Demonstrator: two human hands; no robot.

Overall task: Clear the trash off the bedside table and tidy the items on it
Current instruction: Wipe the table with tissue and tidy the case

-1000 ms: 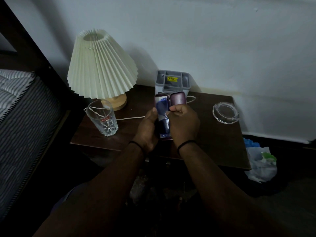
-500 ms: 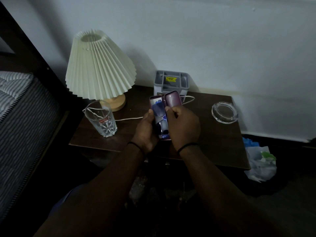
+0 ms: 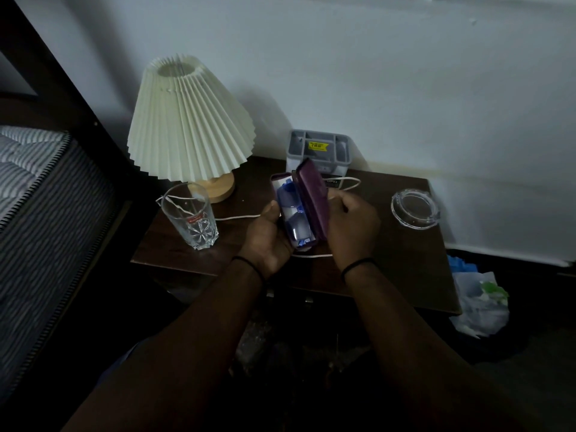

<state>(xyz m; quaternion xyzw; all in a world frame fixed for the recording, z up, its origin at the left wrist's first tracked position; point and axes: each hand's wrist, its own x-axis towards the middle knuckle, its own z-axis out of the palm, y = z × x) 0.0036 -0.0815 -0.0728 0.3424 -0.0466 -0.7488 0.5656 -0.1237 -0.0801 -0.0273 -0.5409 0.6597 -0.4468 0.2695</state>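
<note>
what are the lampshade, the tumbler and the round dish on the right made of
Lampshade: looks like pleated paper or stiff fabric, matte cream, with sharp regular folds. Tumbler: clear glass by the look, with a cut star pattern at the base. Round dish: thick clear glass, possibly acrylic; see-through with bright rim highlights.

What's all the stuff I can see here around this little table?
Bedside table: one, dark brown, against the wall.
Lamp: one, cream pleated shade, wooden base, back left of table.
Drinking glass: one, clear, front left, upright.
Cord: one, white, across the tabletop.
Organiser: one, grey, yellow sticker, back centre.
Glass ashtray: one, clear, right side.
Glasses case: one, purple, open, held above table.
Glasses: one pair, bluish, inside case.
Bag: one, pale plastic, floor at right.
Mattress: one, striped, left.
Left hand: under case.
Right hand: on lid.
</note>
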